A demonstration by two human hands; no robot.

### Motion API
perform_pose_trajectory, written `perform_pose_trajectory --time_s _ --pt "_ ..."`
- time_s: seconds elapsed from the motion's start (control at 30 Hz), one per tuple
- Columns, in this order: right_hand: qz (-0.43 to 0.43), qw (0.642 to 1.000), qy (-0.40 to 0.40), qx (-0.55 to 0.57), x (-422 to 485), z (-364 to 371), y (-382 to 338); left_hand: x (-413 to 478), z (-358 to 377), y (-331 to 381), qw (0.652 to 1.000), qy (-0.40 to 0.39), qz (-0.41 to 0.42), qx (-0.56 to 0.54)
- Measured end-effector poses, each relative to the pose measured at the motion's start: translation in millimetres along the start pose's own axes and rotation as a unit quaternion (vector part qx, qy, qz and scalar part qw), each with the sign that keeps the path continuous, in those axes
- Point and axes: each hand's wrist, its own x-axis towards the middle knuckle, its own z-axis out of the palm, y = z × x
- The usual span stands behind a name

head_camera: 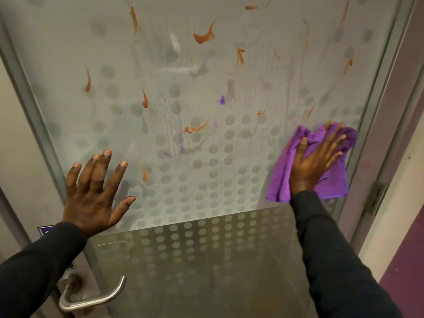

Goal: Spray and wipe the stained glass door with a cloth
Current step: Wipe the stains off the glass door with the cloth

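Note:
A frosted glass door [206, 72] with a dot pattern fills the view. Several orange streaks [204, 36] and small purple marks [222, 100] stain it, and wet spray runs down its middle. My right hand [314, 161] presses a purple cloth [284, 180] flat against the glass near the door's right edge, fingers spread over the fabric. My left hand [96, 193] lies flat on the glass at the lower left with spread fingers and holds nothing. No spray bottle is in view.
A metal lever handle [91, 299] sticks out at the bottom left. The grey door frame [376, 125] runs down the right side with a hinge [375, 197]. Beyond it are a pale wall and a purple strip.

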Motion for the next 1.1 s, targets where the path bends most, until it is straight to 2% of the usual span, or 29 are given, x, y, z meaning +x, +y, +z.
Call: perform_pose_trajectory --time_s 0.13,0.27,0.5,0.7,0.83,1.0,1.1 --pt "0.062 0.998 0.012 0.015 48 -16 33 0 0 1 1.000 0.000 -0.002 0.003" --pt "0.083 0.996 0.020 0.012 70 -20 46 0 1 0 1.000 0.002 0.000 0.008" --pt "0.114 0.993 0.030 0.015 38 -5 -1 -1 2 0 1.000 -0.007 -0.002 0.002" --pt "0.011 1.000 0.012 0.004 -44 22 -90 -1 3 0 1.000 -0.010 -0.002 0.004" --pt "-0.110 0.993 -0.047 -0.017 -105 33 -140 -2 2 -1 1.000 -0.015 -0.004 -0.001" --pt "-0.310 0.935 -0.165 -0.042 -175 37 -160 -2 0 -1 1.000 -0.016 -0.004 -0.005" --pt "-0.376 0.906 -0.184 -0.065 -186 38 -150 -2 -1 -2 1.000 -0.022 -0.001 -0.010"
